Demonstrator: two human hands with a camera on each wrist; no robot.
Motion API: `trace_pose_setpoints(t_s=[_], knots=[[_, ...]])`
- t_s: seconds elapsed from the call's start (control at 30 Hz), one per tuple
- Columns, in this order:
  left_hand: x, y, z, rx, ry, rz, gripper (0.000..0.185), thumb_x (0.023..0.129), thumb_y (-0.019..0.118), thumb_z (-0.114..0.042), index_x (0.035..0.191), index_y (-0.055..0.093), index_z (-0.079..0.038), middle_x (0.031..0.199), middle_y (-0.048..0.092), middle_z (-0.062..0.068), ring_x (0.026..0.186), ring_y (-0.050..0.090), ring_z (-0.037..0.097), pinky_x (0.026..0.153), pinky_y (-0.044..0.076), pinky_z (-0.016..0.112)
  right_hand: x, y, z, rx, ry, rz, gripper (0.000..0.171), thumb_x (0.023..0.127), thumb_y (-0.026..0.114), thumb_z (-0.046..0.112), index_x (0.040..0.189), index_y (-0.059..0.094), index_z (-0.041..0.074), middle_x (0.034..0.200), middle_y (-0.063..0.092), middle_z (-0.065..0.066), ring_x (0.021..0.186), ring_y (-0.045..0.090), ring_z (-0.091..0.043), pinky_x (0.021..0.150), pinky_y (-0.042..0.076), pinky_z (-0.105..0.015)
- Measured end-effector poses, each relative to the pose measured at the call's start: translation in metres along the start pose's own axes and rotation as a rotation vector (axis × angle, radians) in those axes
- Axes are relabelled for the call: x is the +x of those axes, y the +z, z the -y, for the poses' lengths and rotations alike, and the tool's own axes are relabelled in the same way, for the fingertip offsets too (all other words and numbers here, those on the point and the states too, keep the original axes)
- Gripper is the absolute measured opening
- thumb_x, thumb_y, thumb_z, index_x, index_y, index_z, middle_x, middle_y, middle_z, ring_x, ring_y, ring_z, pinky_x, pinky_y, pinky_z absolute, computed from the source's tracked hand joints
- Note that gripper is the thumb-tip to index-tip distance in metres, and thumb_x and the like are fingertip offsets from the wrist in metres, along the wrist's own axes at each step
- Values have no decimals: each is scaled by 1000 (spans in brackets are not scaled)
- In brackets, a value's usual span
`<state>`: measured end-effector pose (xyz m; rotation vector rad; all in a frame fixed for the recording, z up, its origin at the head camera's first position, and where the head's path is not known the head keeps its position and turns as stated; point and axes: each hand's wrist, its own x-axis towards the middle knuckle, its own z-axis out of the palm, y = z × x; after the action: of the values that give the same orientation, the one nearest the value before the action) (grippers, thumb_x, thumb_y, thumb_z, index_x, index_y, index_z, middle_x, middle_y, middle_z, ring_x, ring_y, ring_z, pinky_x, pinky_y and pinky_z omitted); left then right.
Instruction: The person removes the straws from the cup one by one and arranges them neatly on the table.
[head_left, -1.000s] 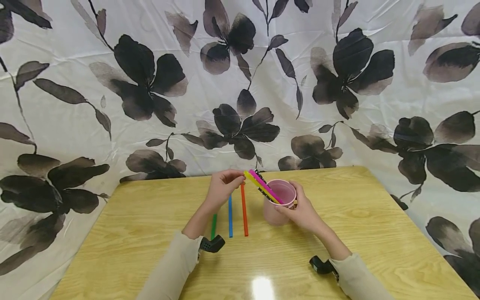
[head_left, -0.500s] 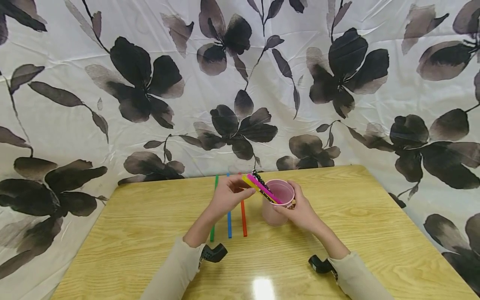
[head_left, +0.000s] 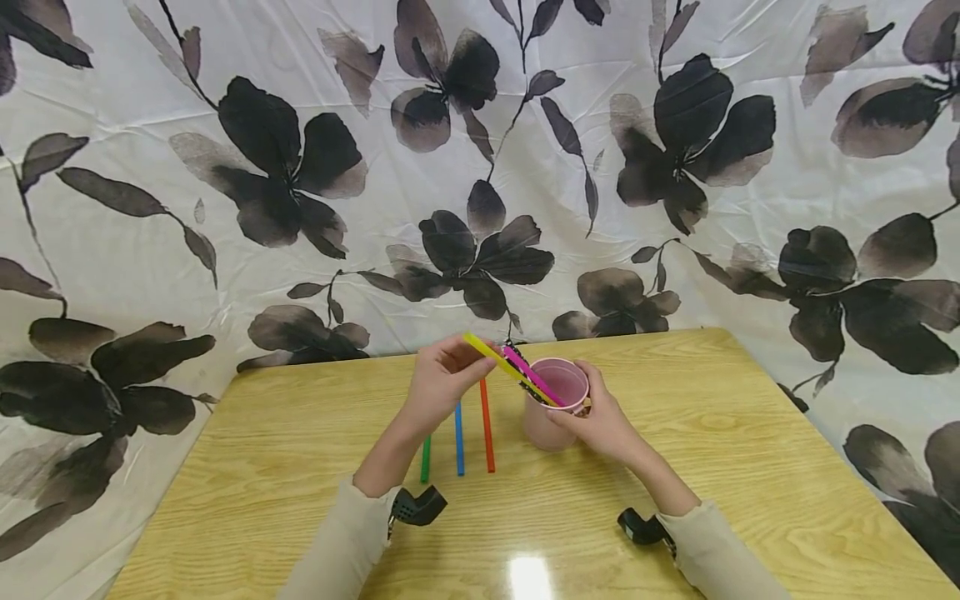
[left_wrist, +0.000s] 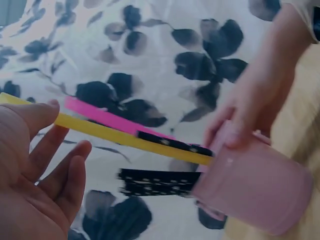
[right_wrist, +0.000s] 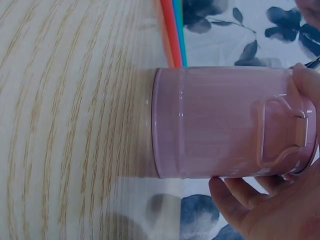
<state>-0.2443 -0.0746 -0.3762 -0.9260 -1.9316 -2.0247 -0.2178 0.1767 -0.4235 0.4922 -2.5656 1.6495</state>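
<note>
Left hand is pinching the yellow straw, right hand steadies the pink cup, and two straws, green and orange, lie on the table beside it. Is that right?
Not quite: three straws lie on the table, green, blue and orange, as the head view shows. The rest holds: the left hand pinches the yellow straw, and the right hand steadies the pink cup.

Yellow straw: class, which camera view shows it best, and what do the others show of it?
The left wrist view: the yellow straw runs from the left hand into the pink cup. The head view shows it small; the right wrist view shows no yellow straw.
</note>
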Motion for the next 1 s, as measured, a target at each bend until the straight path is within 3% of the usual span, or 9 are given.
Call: trace_pose_setpoints(t_s=[0.1,0.23,0.37,0.47,0.57,0.73,1.0], knots=[[4,-12,-17,-82,19,-66,17,90,69,-1,106,68,4,99,71,8,94,66,22,82,53,31,0,1,-1,-3,0,2,86,85,76,10,147,19,-8,140,39,-31,128,41,-45,103,38,-54],[15,-29,-40,-126,75,-218,19,89,68,2,106,69,-5,96,71,9,89,69,20,76,54,28,0,2,-2,-1,1,-3,85,85,76,10,146,19,-7,139,40,-31,128,41,-45,102,38,-54],[29,-47,-64,-172,131,-351,28,89,67,6,114,60,-4,93,70,11,83,70,22,72,55,26,1,2,-2,5,-9,-8,85,85,76,8,146,20,-7,139,39,-31,128,41,-45,102,38,-54],[36,-62,-78,-226,154,-399,31,87,69,3,114,54,-4,94,69,14,83,71,24,74,56,28,1,1,0,5,-12,-8,85,85,76,9,146,20,-8,139,39,-32,128,40,-46,103,37,-55],[38,-77,-85,-239,168,-413,24,85,72,1,105,57,0,94,69,16,84,71,25,75,57,31,2,1,1,2,-6,-4,84,85,76,9,146,20,-7,140,39,-32,128,40,-46,103,37,-55],[36,-102,-89,-151,148,-426,16,84,73,0,97,68,9,89,71,16,78,71,22,70,57,28,5,3,-12,9,-20,-7,85,85,76,10,146,19,-6,139,39,-31,127,41,-45,102,37,-56],[31,-134,-82,58,-47,-387,19,85,74,-9,101,74,2,88,71,9,76,69,16,71,56,25,13,8,-44,5,-24,-15,91,84,79,22,150,19,5,142,41,-22,129,42,-36,103,38,-51]])
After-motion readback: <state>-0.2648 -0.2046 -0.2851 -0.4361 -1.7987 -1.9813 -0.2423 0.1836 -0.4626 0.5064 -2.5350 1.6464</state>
